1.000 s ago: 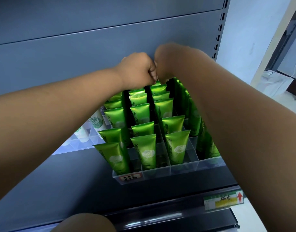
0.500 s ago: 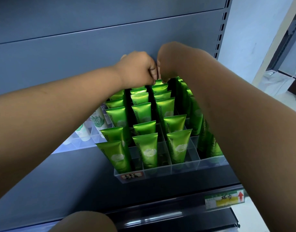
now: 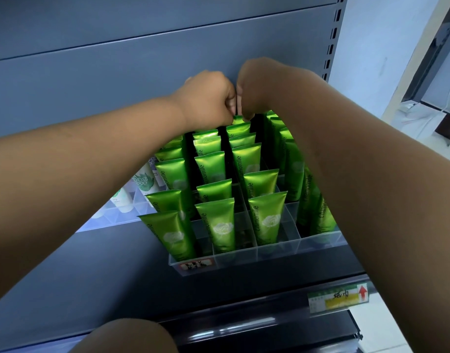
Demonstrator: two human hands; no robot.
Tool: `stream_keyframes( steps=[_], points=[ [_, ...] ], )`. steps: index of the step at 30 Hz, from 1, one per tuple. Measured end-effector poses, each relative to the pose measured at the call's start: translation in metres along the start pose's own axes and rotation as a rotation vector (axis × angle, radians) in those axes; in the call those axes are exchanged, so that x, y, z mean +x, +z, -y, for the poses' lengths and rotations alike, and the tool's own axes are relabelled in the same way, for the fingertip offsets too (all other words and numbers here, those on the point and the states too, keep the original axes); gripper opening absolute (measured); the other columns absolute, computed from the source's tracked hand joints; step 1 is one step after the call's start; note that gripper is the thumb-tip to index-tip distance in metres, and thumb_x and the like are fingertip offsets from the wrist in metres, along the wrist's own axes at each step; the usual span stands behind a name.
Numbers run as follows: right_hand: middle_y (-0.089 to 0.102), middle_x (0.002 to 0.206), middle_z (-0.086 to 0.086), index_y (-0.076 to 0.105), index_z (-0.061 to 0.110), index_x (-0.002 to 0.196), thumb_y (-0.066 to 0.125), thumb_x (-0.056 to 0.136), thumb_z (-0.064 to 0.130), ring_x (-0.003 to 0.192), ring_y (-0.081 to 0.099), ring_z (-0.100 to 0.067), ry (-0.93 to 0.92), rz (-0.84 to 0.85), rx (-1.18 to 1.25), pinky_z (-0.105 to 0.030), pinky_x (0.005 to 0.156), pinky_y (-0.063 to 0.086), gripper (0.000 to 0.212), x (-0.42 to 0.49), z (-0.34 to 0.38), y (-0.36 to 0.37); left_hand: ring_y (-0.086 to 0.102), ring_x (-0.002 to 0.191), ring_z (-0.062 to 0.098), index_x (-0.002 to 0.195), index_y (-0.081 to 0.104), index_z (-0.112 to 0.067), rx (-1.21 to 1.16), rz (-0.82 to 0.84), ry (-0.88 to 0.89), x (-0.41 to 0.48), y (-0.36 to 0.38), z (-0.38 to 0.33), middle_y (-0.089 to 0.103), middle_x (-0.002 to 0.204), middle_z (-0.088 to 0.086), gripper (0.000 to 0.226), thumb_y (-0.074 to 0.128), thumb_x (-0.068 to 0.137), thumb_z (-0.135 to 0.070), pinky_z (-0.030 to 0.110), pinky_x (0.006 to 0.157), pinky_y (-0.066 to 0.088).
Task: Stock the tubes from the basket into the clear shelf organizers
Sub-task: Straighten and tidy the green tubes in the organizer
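The left hand [image 3: 206, 100] and right hand [image 3: 259, 90] are kept curled, knuckles touching, over the farthest tube [image 3: 237, 121] of the clear organizer [image 3: 234, 261]; whether it is pinched cannot be told. Little has shifted, so that tube is judged still being seated.

Your left hand [image 3: 206, 98] and right hand [image 3: 259, 87] touch side by side over the back row of the organizer [image 3: 234, 261]. In front of and below your 2 hands, the tubes [image 3: 220, 225] stand in its compartments. Left of your left hand, other tubes [image 3: 145, 182] stand in a neighbouring organizer [image 3: 112, 217].
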State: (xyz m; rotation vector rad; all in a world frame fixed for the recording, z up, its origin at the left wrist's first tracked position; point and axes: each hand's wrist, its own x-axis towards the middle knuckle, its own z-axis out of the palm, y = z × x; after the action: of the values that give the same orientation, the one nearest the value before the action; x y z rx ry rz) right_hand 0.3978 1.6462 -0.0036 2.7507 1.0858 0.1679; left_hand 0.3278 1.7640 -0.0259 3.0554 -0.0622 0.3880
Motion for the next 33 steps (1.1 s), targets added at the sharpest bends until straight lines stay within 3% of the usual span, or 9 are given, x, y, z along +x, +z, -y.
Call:
stream_keyframes(
  steps=[3,6,10,14,21,25,29,33],
  points=[
    [0.049,0.070,-0.005,0.050,0.016,0.063,0.080,0.083,0.029,0.086,0.057,-0.032,-0.015,0.004,-0.007,-0.036,0.080,0.047,0.038,0.002,-0.001,0.001,0.068,0.088,0.025,0.072,0.067,-0.030,0.002,-0.013,0.005,-0.002,0.000,-0.001,0.061,0.071,-0.014,0.021,0.066,0.077,-0.009,0.041,0.090,0.055],
    [0.051,0.071,-0.004,0.056,0.017,0.069,0.078,0.084,0.031,0.089,0.058,-0.032,-0.026,0.015,0.012,-0.035,0.080,0.046,0.031,0.003,-0.002,0.002,0.069,0.090,0.025,0.075,0.069,-0.031,-0.006,-0.010,-0.010,-0.002,-0.001,0.000,0.069,0.078,-0.007,0.022,0.065,0.080,-0.010,0.040,0.089,0.055],
    [0.054,0.072,-0.002,0.069,0.018,0.082,0.081,0.078,0.031,0.095,0.064,-0.034,-0.067,-0.046,0.053,-0.038,0.086,0.054,0.018,0.005,-0.002,0.006,0.070,0.089,0.023,0.082,0.077,-0.025,-0.018,-0.017,-0.022,-0.005,-0.002,0.004,0.071,0.079,-0.005,0.017,0.066,0.083,-0.011,0.034,0.087,0.055],
    [0.073,0.097,-0.004,0.078,0.020,0.100,0.082,0.075,0.028,0.096,0.067,-0.030,-0.081,-0.039,0.146,-0.042,0.092,0.056,0.026,0.002,-0.002,0.006,0.071,0.088,0.019,0.090,0.080,-0.019,-0.061,-0.020,-0.039,-0.009,-0.004,0.003,0.077,0.090,0.001,0.015,0.069,0.085,-0.012,0.023,0.081,0.048],
    [0.073,0.096,-0.008,0.077,0.017,0.099,0.074,0.080,0.028,0.096,0.068,-0.031,-0.093,-0.081,0.187,-0.038,0.088,0.056,0.021,-0.011,-0.001,0.000,0.069,0.093,0.027,0.092,0.078,-0.018,-0.060,-0.099,-0.136,-0.018,-0.011,0.002,0.076,0.092,0.005,0.018,0.063,0.088,-0.025,0.034,0.083,0.054],
    [0.072,0.105,-0.012,0.073,0.009,0.102,0.058,0.096,0.042,0.107,0.063,-0.031,-0.104,-0.152,0.259,-0.033,0.088,0.048,0.037,-0.036,-0.003,-0.006,0.065,0.100,0.039,0.099,0.070,-0.016,0.071,-0.208,-0.231,-0.037,-0.026,-0.003,0.071,0.100,0.016,0.041,0.049,0.089,-0.049,0.042,0.080,0.055],
    [0.066,0.119,-0.011,0.065,0.016,0.109,0.048,0.094,0.061,0.115,0.059,-0.030,-0.013,-0.232,0.414,-0.035,0.091,0.046,0.050,-0.061,-0.011,-0.007,0.062,0.107,0.042,0.104,0.062,-0.013,0.142,-0.263,-0.326,-0.065,-0.034,-0.016,0.067,0.112,0.019,0.040,0.047,0.099,-0.050,0.043,0.082,0.049],
    [0.067,0.117,-0.009,0.064,0.018,0.108,0.044,0.095,0.062,0.111,0.060,-0.030,-0.016,-0.304,0.503,-0.042,0.095,0.050,0.050,-0.107,-0.008,-0.015,0.061,0.102,0.042,0.095,0.059,-0.012,0.086,-0.325,-0.294,-0.100,-0.042,-0.045,0.066,0.105,0.019,0.040,0.048,0.098,-0.050,0.043,0.081,0.046]
  ],
)
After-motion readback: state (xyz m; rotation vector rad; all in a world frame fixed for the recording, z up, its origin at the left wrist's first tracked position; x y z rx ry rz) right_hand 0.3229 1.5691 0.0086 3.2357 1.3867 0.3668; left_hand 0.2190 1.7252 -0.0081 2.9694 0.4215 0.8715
